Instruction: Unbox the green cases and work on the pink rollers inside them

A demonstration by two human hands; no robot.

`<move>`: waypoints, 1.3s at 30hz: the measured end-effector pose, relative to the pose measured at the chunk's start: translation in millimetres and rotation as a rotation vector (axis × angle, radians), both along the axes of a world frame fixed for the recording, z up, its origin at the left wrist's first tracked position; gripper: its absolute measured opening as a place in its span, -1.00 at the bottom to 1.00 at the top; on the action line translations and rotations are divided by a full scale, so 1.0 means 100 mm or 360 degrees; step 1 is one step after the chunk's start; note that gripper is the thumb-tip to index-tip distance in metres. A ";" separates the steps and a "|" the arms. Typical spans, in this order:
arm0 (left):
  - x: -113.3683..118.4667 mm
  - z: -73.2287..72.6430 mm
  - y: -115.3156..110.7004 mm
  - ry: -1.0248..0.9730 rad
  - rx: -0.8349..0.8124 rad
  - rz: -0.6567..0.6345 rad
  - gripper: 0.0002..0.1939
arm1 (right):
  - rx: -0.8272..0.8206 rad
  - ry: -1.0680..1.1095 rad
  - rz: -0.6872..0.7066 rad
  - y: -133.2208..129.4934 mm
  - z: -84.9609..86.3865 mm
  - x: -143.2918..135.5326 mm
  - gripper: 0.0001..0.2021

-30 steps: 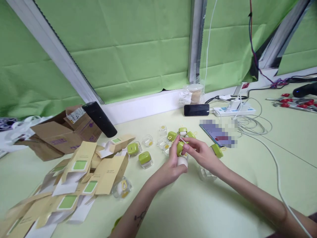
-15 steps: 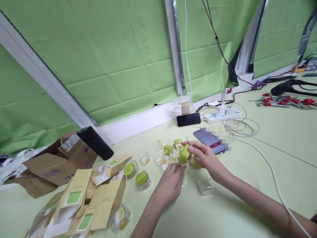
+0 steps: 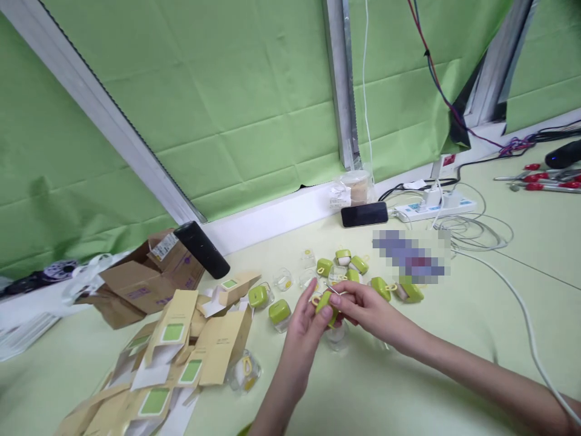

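My left hand grips a small lime-green case with a yellow loop, its thumb across the front. My right hand meets it from the right, fingers closed around a thin metal rod that sticks out over the case; its fingertips touch the case too. What the rod's hidden end looks like, I cannot tell. Beneath the hands sits a clear plastic box. Several similar green cases lie just behind and beside my hands, among clear boxes. Two green-topped clear boxes stand to the left.
Flattened tan cartons pile up at left, before an open cardboard box and a leaning black cylinder. Behind are a dark phone, a tape roll in plastic and a power strip. A white cable crosses at right.
My left hand has risen from the tabletop and taken hold of the green case, which my right hand held before. Both hands are now together, nearer me. The view has swung slightly left.
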State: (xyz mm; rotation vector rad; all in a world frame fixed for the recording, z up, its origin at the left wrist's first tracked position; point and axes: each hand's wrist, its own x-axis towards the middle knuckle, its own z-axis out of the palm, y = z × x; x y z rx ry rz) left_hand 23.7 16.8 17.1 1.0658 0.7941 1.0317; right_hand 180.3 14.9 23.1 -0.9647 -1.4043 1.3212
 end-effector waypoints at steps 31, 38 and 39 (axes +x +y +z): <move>0.00 -0.12 -0.16 -0.0014 -0.0358 0.0100 -0.65 | 0.2342 -0.2004 0.0174 0.12 0.04 0.13 -0.69; -0.02 -0.05 -0.15 -0.0362 -0.0283 0.0041 -0.76 | 0.2412 -0.1887 0.0235 0.22 0.09 0.04 -0.73; -0.02 -0.03 -0.15 -0.0393 -0.0257 0.0047 -0.75 | 0.2384 -0.1855 0.0231 0.24 0.08 0.03 -0.73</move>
